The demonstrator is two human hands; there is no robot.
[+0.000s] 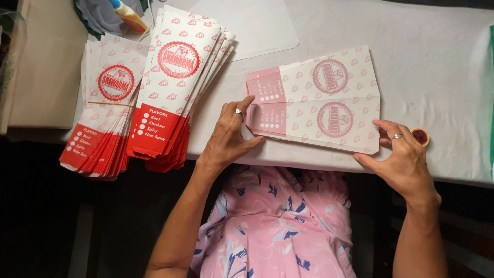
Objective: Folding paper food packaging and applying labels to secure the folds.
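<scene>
A flat white paper sheet printed with pale red round emblems and small motifs lies on the white-covered table, folded along its middle. My left hand, wearing a ring, presses its fingertips on the sheet's left, pink-banded end. At the sheet's lower right corner, my right hand, also ringed, touches the edge with fingers spread. Neither hand grips anything else.
Two fanned stacks of finished red-and-white paper bags overhang the table's front edge at left. A small round red-filled cap sits by my right hand. A yellow-and-orange glue bottle lies at the back left, beside a blank paper sheet.
</scene>
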